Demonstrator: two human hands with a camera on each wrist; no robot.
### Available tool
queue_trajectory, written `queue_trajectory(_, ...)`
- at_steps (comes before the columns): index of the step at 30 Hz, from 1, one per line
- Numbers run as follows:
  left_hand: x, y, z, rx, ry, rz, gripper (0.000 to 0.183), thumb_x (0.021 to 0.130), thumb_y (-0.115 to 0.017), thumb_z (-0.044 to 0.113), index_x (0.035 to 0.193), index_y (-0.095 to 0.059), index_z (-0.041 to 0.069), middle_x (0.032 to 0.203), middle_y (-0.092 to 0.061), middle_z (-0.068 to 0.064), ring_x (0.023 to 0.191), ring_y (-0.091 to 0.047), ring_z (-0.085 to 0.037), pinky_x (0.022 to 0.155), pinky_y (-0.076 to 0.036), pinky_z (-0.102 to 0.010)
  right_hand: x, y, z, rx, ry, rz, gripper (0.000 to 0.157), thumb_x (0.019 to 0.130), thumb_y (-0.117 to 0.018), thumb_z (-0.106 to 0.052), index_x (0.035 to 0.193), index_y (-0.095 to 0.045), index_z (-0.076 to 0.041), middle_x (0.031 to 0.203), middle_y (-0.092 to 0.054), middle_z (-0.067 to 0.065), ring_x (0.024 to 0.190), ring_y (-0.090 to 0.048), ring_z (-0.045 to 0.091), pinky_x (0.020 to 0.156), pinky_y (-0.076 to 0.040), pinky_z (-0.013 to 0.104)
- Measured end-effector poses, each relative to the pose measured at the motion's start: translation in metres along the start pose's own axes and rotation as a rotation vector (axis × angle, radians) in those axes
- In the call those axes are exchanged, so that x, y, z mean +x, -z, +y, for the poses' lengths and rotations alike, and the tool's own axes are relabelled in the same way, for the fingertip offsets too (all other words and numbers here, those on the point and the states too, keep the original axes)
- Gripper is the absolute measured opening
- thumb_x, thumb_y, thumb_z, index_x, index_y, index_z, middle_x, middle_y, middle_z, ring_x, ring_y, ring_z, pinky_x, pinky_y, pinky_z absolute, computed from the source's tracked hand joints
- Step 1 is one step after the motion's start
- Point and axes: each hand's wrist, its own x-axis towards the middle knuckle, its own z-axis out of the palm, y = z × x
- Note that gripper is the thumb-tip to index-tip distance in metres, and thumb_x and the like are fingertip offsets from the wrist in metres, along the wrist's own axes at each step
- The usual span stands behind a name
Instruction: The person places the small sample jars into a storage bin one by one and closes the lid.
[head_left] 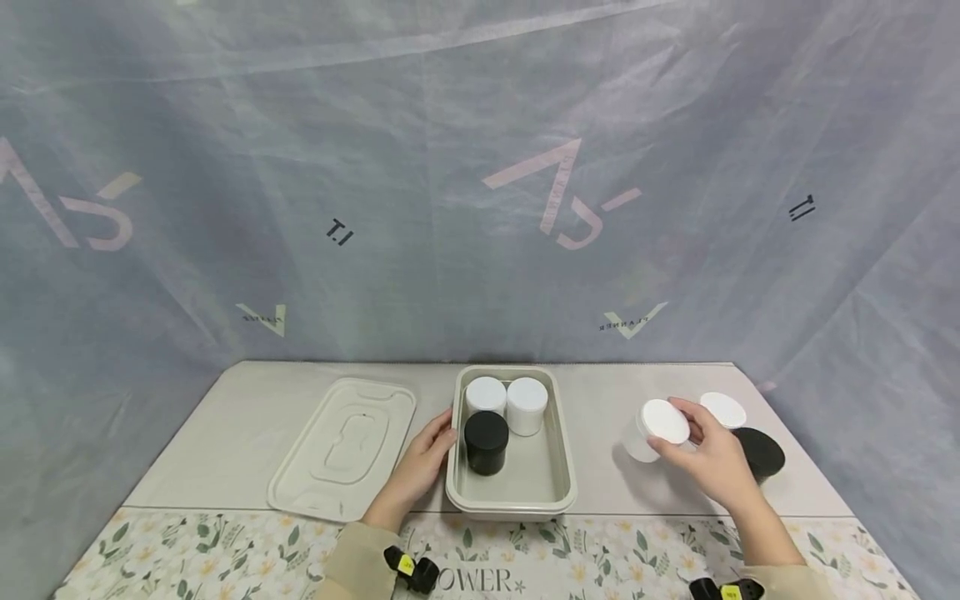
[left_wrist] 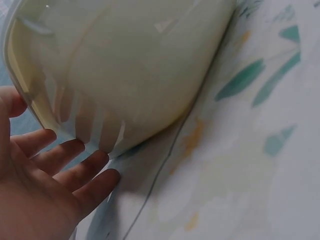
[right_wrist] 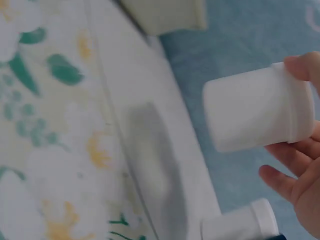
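Lifted off the table, a white lidded jar (head_left: pixel 642 440) is gripped near its lid by my right hand (head_left: pixel 712 454); the right wrist view shows the jar (right_wrist: pixel 250 110) side-on between thumb and fingers. My left hand (head_left: pixel 422 462) touches the left side of a beige rectangular tub (head_left: pixel 558 483), its fingers extended along the wall in the left wrist view. Inside the tub stand two white jars (head_left: pixel 486 393) at the far end and a black jar (head_left: pixel 486 442) in front of the left one.
A beige lid (head_left: pixel 345 450) lies flat left of the tub. Beyond my right hand stand another white jar (head_left: pixel 723 409) and a black jar (head_left: pixel 759 454). A floral cloth (head_left: pixel 247 554) covers the near edge, and a grey curtain (head_left: pixel 450 208) hangs behind.
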Motion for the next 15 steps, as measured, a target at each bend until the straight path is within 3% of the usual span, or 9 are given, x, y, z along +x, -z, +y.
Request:
queue_trajectory(4,-0.001,0.001,-0.002,-0.001,-0.001,-0.004,0.053,0.1,-0.046,0.029,0.146,-0.034,0.005,0.149,-0.037,-0.018,0.138,-0.034,-0.034,0.112,-0.033,-0.048,0.005,-0.012,-0.006,0.057,0.049,-0.001,0.069,0.082,-0.075,-0.028,0.136,-0.044,0.001,0.13,-0.053,0.026,0.116,-0.054,0.033,0.081,-0.032,-0.007)
queue_trajectory(8,0.001,0.001,-0.005,-0.009,-0.005,-0.007,0.053,0.1,-0.046,0.03,0.146,-0.034,0.006,0.149,-0.037,-0.017,0.138,-0.035,-0.034,0.112,-0.032,-0.048,0.009,-0.018,-0.014,0.112,0.094,0.024,0.065,0.081,-0.075,-0.021,0.135,-0.046,0.001,0.132,-0.052,0.025,0.112,-0.051,-0.005,0.083,-0.034,-0.006)
queue_trajectory(11,0.001,0.0,-0.004,-0.004,-0.005,-0.003,0.053,0.1,-0.046,0.03,0.146,-0.035,0.006,0.149,-0.037,-0.016,0.138,-0.035,-0.033,0.113,-0.031,-0.048,0.013,-0.02,-0.021,0.158,0.12,0.031,0.063,0.08,-0.076,-0.017,0.134,-0.048,0.001,0.131,-0.053,0.025,0.105,-0.039,-0.023,0.082,-0.036,-0.005)
queue_trajectory(15,0.002,0.0,-0.004,0.016,-0.005,0.005,0.053,0.1,-0.045,0.031,0.146,-0.035,0.007,0.149,-0.037,-0.016,0.138,-0.035,-0.033,0.113,-0.03,-0.049,0.018,-0.023,-0.032,0.195,0.14,0.018,0.064,0.08,-0.076,-0.014,0.136,-0.047,0.0,0.132,-0.052,0.024,0.104,-0.039,-0.024,0.082,-0.037,-0.004)
